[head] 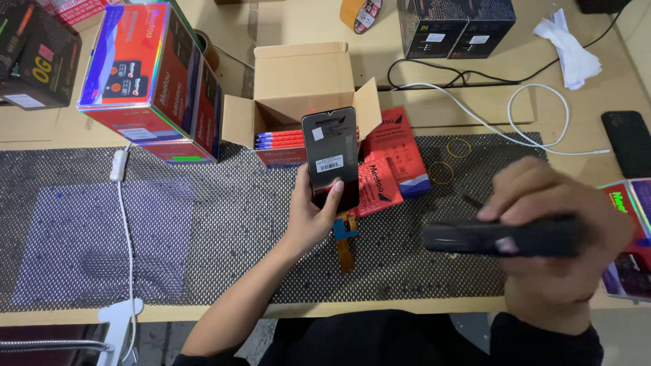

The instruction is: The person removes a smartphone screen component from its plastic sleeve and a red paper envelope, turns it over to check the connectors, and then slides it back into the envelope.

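- right hand (553, 224), nearest the camera, is closed around a dark flat device (502, 238) held edge-on; motion blur hides what kind of device it is.
- left hand (313, 213) holds a phone display panel (331, 157) upright, thumb across its lower front, fingers wrapped behind; the panel hangs above the black mesh mat (203, 230), not resting on it.
- an orange flex ribbon (346, 247) trails from the panel's lower edge; its far end is hard to make out.
- judged progress: one panel is out of its packaging and in hand, and the boxes behind appear unopened, so most of the lot looks unhandled.
- behind the panel lie red flat boxes (397, 159), partly covered by it.
- an open cardboard carton (298, 85) stands further back with more flat boxes stacked inside; the count is not readable.
- a shiny red-and-blue box stack (156, 74) stands far left, dark boxes (454, 24) far right.
- a white cable (536, 112) loops across the wooden table (41, 129); a black phone (627, 142) is cut by the right edge.
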